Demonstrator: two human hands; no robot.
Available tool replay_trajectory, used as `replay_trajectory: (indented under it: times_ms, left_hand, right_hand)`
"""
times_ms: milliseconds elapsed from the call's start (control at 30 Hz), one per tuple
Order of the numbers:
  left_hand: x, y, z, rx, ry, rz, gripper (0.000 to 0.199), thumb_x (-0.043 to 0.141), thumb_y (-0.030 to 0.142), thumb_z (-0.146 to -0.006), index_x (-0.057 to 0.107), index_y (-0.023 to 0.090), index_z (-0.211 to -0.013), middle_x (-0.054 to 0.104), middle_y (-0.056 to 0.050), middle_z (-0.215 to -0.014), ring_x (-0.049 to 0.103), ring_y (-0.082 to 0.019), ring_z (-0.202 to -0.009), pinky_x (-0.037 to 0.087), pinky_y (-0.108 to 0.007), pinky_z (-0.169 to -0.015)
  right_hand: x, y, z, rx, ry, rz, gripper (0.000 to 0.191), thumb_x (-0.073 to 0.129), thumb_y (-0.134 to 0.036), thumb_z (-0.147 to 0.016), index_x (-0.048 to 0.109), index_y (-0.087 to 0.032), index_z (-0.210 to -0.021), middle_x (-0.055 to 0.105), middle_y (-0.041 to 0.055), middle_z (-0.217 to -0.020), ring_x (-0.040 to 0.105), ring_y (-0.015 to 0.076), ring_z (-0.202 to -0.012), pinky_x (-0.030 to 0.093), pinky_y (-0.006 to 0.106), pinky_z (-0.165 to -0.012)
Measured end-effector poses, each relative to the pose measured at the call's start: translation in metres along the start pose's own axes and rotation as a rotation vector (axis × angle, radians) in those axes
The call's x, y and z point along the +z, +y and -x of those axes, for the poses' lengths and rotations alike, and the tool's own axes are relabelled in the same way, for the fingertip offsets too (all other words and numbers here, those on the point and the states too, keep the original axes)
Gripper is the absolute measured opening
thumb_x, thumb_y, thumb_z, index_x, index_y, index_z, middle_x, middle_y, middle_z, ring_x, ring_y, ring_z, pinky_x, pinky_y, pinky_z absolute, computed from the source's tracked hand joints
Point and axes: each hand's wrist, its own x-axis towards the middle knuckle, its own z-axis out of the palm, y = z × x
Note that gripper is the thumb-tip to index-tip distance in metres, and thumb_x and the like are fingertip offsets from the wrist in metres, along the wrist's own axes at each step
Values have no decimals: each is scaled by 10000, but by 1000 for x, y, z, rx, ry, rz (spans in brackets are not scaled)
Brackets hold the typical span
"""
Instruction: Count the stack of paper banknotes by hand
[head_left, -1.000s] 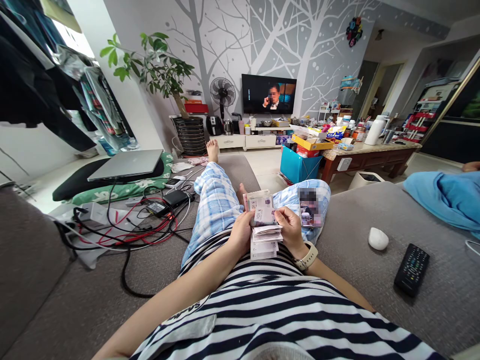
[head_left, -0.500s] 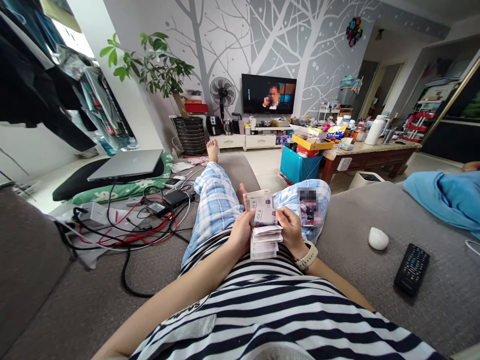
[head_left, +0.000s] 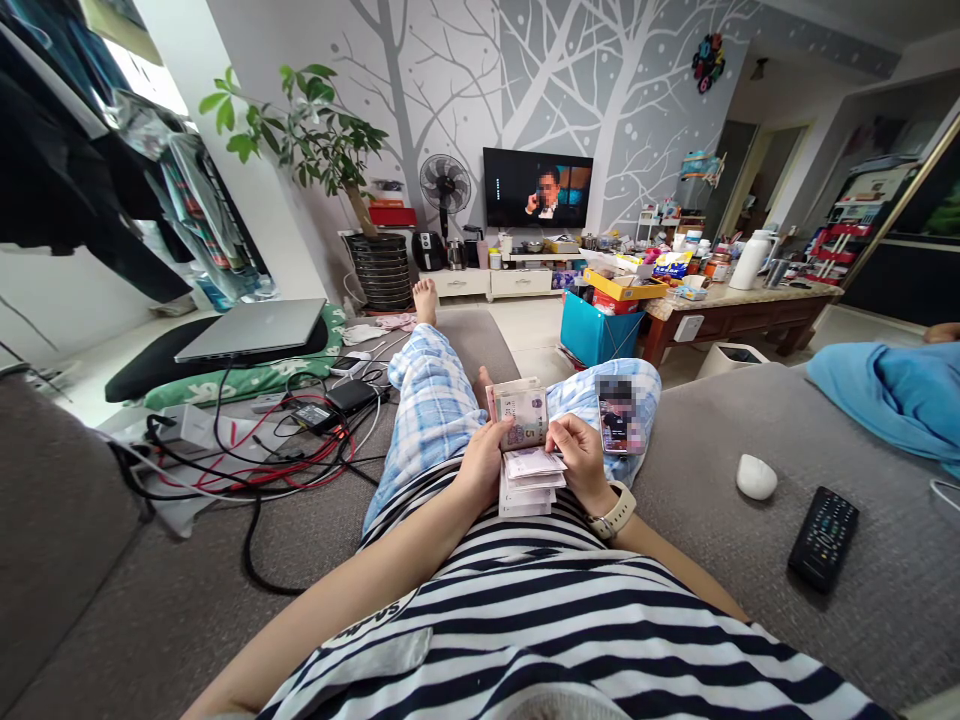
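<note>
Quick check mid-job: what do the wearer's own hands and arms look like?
Left hand and right hand are both ungloved, and the forearms are bare. The right wrist wears a pale cream band with dark slots; no watch face shows. The left wrist has nothing on it. The top has dark and white stripes; sleeve ends aren't clear.

Grey sofa — tree-painted wall.

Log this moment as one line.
left hand: gripping banknotes; right hand: at their right edge; phone: on right leg; remote: on sofa
</note>
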Motion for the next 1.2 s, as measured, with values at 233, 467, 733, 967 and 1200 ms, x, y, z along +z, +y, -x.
replay_trajectory:
  times_ms: [233, 467, 733, 967, 1200]
  left_hand:
    - [0, 3, 5, -6, -42, -42, 263, 764, 301, -617, 698, 169, -834, 734, -63, -755, 697, -263, -788, 541, -357, -698]
    - [0, 1, 5, 1, -57, -35, 327, 790, 264, -572, 679, 146, -856, 726, -59, -736, 688, -240, -723, 514, -321, -660]
    - [0, 1, 5, -7, -63, -32, 343, 787, 252, -572, 684, 139, -880, 734, -63, -744, 692, -236, -711, 524, -324, -670]
    - [0, 0, 3, -2, -15, -36, 261, 731, 314, -657, 705, 144, -853, 733, -68, -749, 688, -248, -743, 529, -342, -686]
    - [-1, -1, 0, 7, 41, -18, 199, 673, 285, -706, 708, 145, -843, 717, -43, -713, 656, -212, -681, 502, -306, -650]
  right_hand:
    - [1, 7, -4, 94, 111, 17, 347, 672, -465, -775, 500, -199, -632, 437, -46, -588, 380, 103, -554, 333, 250, -527]
    - [1, 10, -6, 100, 120, 42, 350, 621, -476, -814, 491, -200, -642, 428, -42, -597, 383, 110, -572, 340, 251, -540]
    - [1, 10, -4, 115, 105, 47, 342, 616, -422, -825, 477, -197, -608, 416, -47, -570, 360, 106, -556, 308, 256, -536]
    - [1, 8, -4, 98, 116, 66, 342, 603, -427, -827, 474, -200, -607, 423, -44, -573, 371, 109, -560, 310, 259, -541]
    - [1, 8, -3, 75, 106, 19, 308, 616, -403, -823, 490, -196, -634, 432, -45, -590, 381, 108, -573, 308, 253, -541]
